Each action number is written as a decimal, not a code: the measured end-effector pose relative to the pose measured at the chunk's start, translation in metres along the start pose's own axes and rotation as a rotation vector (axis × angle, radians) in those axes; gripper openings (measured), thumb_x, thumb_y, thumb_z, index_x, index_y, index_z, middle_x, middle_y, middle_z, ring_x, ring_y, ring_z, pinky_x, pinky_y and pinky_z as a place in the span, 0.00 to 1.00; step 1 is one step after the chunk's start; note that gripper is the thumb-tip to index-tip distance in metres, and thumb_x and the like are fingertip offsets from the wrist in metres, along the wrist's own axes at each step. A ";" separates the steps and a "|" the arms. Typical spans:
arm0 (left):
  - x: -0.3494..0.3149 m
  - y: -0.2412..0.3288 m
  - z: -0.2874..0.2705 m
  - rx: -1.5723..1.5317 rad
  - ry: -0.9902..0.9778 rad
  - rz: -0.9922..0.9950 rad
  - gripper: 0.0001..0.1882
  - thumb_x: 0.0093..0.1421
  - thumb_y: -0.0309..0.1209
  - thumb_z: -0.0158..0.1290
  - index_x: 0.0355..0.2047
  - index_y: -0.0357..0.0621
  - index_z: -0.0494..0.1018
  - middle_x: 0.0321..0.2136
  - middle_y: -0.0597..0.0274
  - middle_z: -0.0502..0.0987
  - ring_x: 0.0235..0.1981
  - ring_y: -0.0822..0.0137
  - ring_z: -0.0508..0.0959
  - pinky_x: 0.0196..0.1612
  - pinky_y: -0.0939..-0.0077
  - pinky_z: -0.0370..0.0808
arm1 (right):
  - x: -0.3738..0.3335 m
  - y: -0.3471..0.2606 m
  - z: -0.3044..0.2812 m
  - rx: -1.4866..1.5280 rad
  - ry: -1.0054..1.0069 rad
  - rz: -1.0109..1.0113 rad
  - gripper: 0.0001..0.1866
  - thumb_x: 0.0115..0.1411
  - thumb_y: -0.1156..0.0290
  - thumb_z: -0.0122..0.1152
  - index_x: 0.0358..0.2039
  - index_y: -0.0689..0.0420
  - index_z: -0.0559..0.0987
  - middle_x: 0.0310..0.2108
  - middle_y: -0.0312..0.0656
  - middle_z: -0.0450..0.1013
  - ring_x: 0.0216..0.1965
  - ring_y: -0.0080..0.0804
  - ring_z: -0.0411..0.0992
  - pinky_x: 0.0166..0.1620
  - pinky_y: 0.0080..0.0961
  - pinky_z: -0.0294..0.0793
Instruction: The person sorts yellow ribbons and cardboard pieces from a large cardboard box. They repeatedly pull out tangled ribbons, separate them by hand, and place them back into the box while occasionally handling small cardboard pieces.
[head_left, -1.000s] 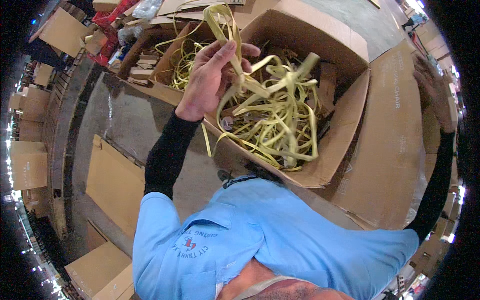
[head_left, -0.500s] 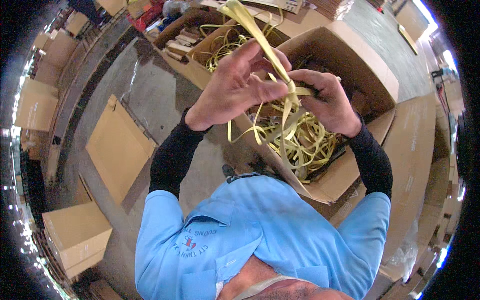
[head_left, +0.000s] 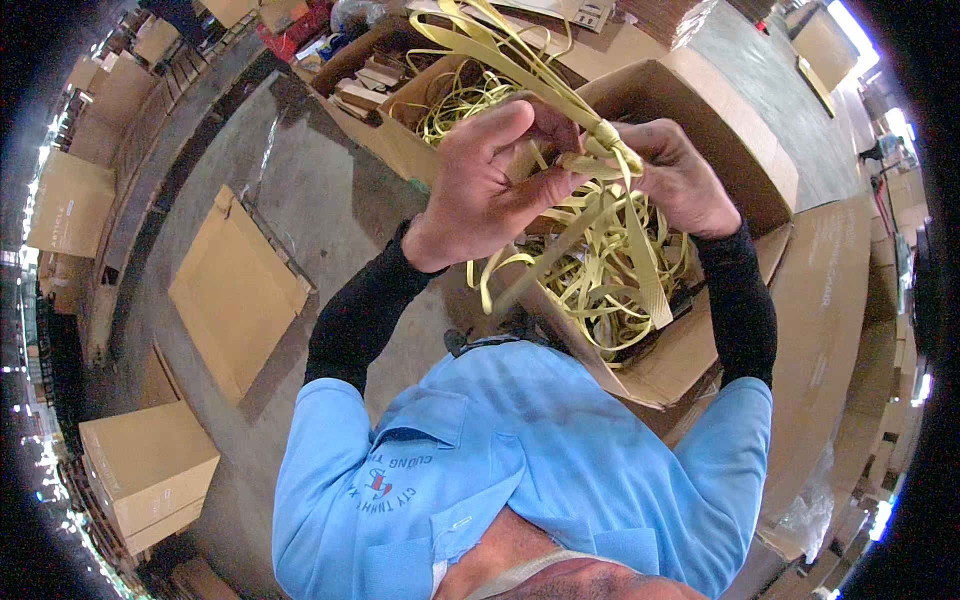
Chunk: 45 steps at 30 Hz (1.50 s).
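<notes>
A bundle of yellow plastic strapping bands [head_left: 560, 88] is raised between my hands, with a wrapped, knotted spot near its lower end. My left hand [head_left: 480, 195] pinches a band just left of this knot, thumb against the fingers. From the other side my right hand [head_left: 690, 185] grips the bundle at the knot, its fingers partly hidden behind the bands. Loose tails dangle below. Under my hands stands an open cardboard box [head_left: 700, 105] holding a tangle of the same strapping [head_left: 605, 310].
Beyond it, another open carton [head_left: 400, 150] holds more strapping and cardboard pieces. A flat cardboard sheet [head_left: 235, 290] lies on the floor to the left, with a closed carton [head_left: 150, 470] nearer me. Large cardboard [head_left: 820, 300] stands at the right.
Both hands have shifted slightly right with the strapping. The knot now shows more plainly between them, and the upper bands have spread apart.
</notes>
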<state>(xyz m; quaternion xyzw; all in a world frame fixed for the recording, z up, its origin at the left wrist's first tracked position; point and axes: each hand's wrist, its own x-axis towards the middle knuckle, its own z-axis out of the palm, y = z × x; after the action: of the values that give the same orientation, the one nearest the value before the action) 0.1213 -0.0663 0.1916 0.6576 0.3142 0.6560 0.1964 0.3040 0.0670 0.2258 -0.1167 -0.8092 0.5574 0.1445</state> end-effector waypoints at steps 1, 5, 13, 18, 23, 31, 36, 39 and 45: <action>0.001 0.000 0.004 -0.113 0.062 -0.011 0.16 0.57 0.18 0.60 0.44 0.39 0.71 0.39 0.60 0.75 0.41 0.70 0.77 0.43 0.77 0.75 | -0.002 -0.004 -0.004 0.063 -0.018 -0.148 0.18 0.61 0.68 0.64 0.48 0.66 0.79 0.41 0.39 0.79 0.42 0.23 0.75 0.48 0.21 0.73; 0.006 -0.001 0.013 -0.267 0.068 -0.043 0.14 0.57 0.13 0.55 0.41 0.40 0.70 0.37 0.64 0.71 0.34 0.76 0.73 0.36 0.83 0.73 | -0.018 -0.021 -0.021 0.075 -0.056 0.044 0.14 0.63 0.67 0.63 0.44 0.63 0.82 0.33 0.36 0.76 0.34 0.18 0.72 0.36 0.16 0.71; 0.019 -0.013 0.019 0.212 -0.072 0.183 0.11 0.41 0.14 0.57 0.19 0.39 0.67 0.25 0.62 0.70 0.28 0.62 0.74 0.32 0.69 0.71 | -0.029 -0.024 0.005 0.191 0.055 -0.162 0.32 0.57 0.54 0.69 0.54 0.66 0.74 0.37 0.36 0.76 0.37 0.20 0.72 0.42 0.20 0.72; 0.020 -0.025 0.023 0.464 -0.119 0.357 0.11 0.40 0.17 0.59 0.17 0.41 0.67 0.26 0.63 0.70 0.29 0.60 0.74 0.32 0.67 0.72 | -0.024 -0.032 0.005 -0.110 0.204 -0.063 0.15 0.63 0.64 0.64 0.42 0.65 0.79 0.34 0.37 0.77 0.37 0.19 0.73 0.42 0.20 0.73; 0.020 -0.029 0.009 0.709 -0.144 0.362 0.10 0.39 0.21 0.60 0.19 0.39 0.68 0.25 0.60 0.71 0.29 0.59 0.74 0.34 0.66 0.73 | -0.038 -0.022 -0.001 -0.145 0.710 -0.253 0.11 0.65 0.69 0.60 0.42 0.64 0.79 0.37 0.39 0.78 0.39 0.23 0.75 0.46 0.22 0.73; -0.007 -0.039 0.023 0.895 -0.252 0.299 0.08 0.42 0.26 0.59 0.26 0.49 0.74 0.28 0.69 0.69 0.34 0.64 0.72 0.38 0.65 0.73 | -0.029 0.009 -0.026 0.123 1.017 -0.540 0.12 0.68 0.71 0.54 0.43 0.68 0.77 0.40 0.48 0.78 0.43 0.35 0.77 0.49 0.27 0.74; -0.019 -0.031 0.033 0.538 -0.459 0.453 0.10 0.40 0.29 0.61 0.24 0.50 0.72 0.27 0.66 0.68 0.34 0.64 0.72 0.38 0.64 0.72 | -0.050 0.015 -0.074 0.510 1.046 -0.572 0.19 0.71 0.65 0.48 0.49 0.71 0.72 0.46 0.55 0.76 0.51 0.44 0.75 0.59 0.36 0.72; -0.055 -0.029 0.040 0.357 -0.585 0.103 0.10 0.49 0.32 0.61 0.30 0.47 0.72 0.26 0.55 0.71 0.26 0.54 0.77 0.29 0.59 0.75 | -0.062 0.023 -0.125 0.690 0.897 -0.752 0.19 0.69 0.62 0.50 0.52 0.65 0.72 0.50 0.50 0.73 0.56 0.44 0.69 0.63 0.41 0.67; -0.128 -0.069 -0.034 0.948 -0.656 -0.665 0.21 0.51 0.40 0.64 0.39 0.43 0.71 0.29 0.50 0.78 0.31 0.52 0.80 0.32 0.57 0.77 | -0.149 -0.010 -0.210 0.823 0.525 -0.912 0.23 0.67 0.64 0.52 0.57 0.64 0.69 0.58 0.50 0.68 0.60 0.41 0.65 0.67 0.39 0.58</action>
<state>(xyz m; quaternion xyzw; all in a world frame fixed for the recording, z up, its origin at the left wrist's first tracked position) 0.0847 -0.1078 0.0526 0.7064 0.6788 0.1173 0.1630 0.5192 0.1941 0.2905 0.1701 -0.4370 0.6568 0.5906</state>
